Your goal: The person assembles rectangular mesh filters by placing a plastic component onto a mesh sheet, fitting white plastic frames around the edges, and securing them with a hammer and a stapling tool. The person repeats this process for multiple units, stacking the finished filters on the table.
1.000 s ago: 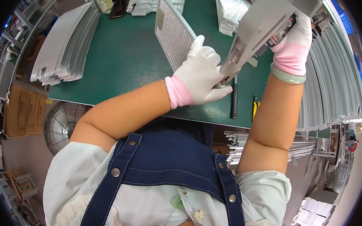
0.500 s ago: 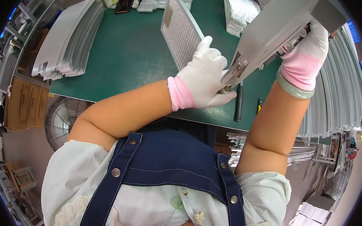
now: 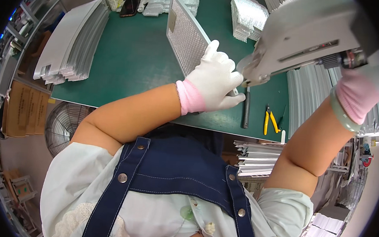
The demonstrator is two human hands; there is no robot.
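My left hand (image 3: pixel 215 79), in a white glove with a pink cuff, is closed on the near end of a thin framed mesh panel (image 3: pixel 187 42). The panel stands on edge, slanting away from me, with a silvery frame. My right hand (image 3: pixel 371 82), gloved alike, grips a large grey hand-held power tool (image 3: pixel 302 43) at the upper right. Its narrow nose lies just right of my left fingers; whether it touches the panel I cannot tell. The tool and blur hide my right fingers. A black-handled tool (image 3: pixel 246 109) and yellow-handled pliers (image 3: pixel 272 121) lie below the nose.
The green table (image 3: pixel 128 58) carries stacked grey panels (image 3: pixel 72 42) at left and long strips (image 3: pixel 308 95) at right. At the back lie silvery mesh packs (image 3: pixel 173 0), another pile (image 3: pixel 248 15) and a phone (image 3: pixel 130 6). A fan (image 3: pixel 65 126) stands below left.
My right hand has swung the tool to the right and tilted it flatter, uncovering the yellow-handled pliers. My left hand and the panel have hardly moved.
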